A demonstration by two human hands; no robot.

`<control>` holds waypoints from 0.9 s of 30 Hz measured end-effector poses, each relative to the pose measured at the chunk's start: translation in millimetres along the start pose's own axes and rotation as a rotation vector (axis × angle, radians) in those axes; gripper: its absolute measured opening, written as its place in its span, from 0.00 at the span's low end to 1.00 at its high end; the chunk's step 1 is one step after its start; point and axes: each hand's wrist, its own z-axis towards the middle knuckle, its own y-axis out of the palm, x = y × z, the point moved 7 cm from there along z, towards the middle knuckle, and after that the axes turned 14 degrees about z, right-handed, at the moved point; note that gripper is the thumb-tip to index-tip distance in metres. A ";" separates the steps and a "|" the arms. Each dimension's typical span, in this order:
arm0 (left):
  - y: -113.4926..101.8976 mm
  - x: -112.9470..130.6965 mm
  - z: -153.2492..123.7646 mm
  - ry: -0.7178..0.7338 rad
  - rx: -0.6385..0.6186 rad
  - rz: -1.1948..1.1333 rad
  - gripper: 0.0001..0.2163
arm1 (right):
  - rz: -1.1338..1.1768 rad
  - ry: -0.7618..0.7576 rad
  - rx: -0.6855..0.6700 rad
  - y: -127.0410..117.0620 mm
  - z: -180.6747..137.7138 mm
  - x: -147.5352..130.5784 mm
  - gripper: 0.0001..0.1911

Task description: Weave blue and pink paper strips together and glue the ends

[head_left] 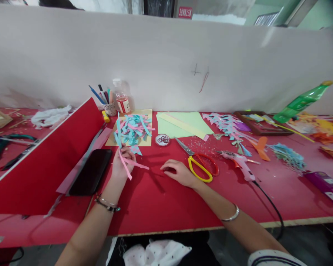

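Observation:
My left hand (121, 164) is closed around a few thin paper strips. A light blue strip (118, 137) sticks up from its fingers, and pink strips (138, 165) hang out toward the right. My right hand (179, 173) rests on the red tabletop with loosely curled fingers, thumb and forefinger apart, nothing visible between them. Just right of it lie scissors (200, 168) with yellow and red handles. Behind my left hand, a pile of blue and pink paper strips (133, 129) covers a tan sheet (147, 141). A small round dish (162, 140) holds dark, curly pieces.
Left are a black phone (91, 171) and a propped red board (52, 159). A pink glue gun (240, 162), its cord trailing off the front edge, lies right. Green paper (172, 127), a pen cup (110, 108), a clear bottle (122, 98) and a leaning green bottle (302, 102) line the back.

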 end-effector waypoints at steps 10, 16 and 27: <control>-0.7 0.8 -0.1 0.013 0.019 -0.015 0.15 | -0.103 -0.019 -0.086 12.5 1.1 0.6 0.04; -0.5 1.7 1.1 0.027 0.022 0.034 0.11 | -0.127 -0.030 -0.096 13.9 -1.1 0.6 0.05; 1.6 1.7 -0.8 0.024 0.026 0.022 0.15 | -0.276 -0.077 -0.068 20.1 -0.5 -3.6 0.05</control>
